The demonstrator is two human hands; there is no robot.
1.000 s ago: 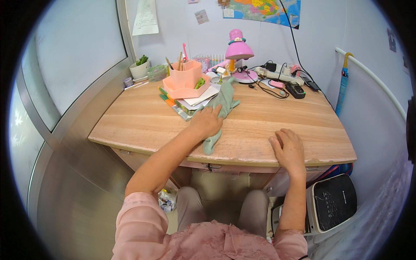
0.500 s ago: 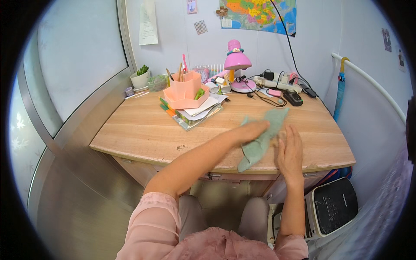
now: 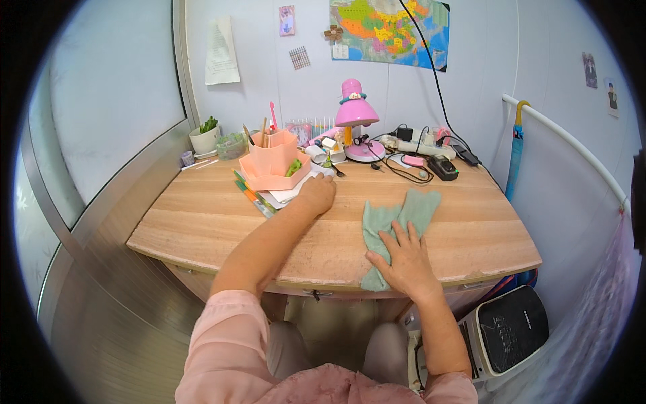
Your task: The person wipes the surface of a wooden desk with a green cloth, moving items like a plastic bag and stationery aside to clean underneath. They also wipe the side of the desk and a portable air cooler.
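Note:
A pale green cloth point(image 3: 417, 207) lies crumpled on the wooden desk point(image 3: 471, 232), one end hanging at its front edge. My right hand point(image 3: 404, 262) rests on the cloth with fingers spread. Farther left, my left hand point(image 3: 317, 194) curls over the right edge of a stack of papers and notebooks point(image 3: 282, 197); its fingertips are partly hidden. On that stack stands a peach-coloured pen organizer point(image 3: 272, 158) holding pens and a green item. My left forearm covers the stack's near right corner.
At the back stand a pink desk lamp point(image 3: 356, 111), a power strip point(image 3: 410, 145) with tangled cables, and a black device point(image 3: 442, 168). A potted plant point(image 3: 205, 138) and a green bowl point(image 3: 231, 146) sit at the far left. A black-topped machine point(image 3: 515, 330) stands right, below the desk.
My left hand has let go of the cloth and moved left to the paper stack. The cloth now lies more spread out, with my right hand moved left onto it. The view has shifted slightly.

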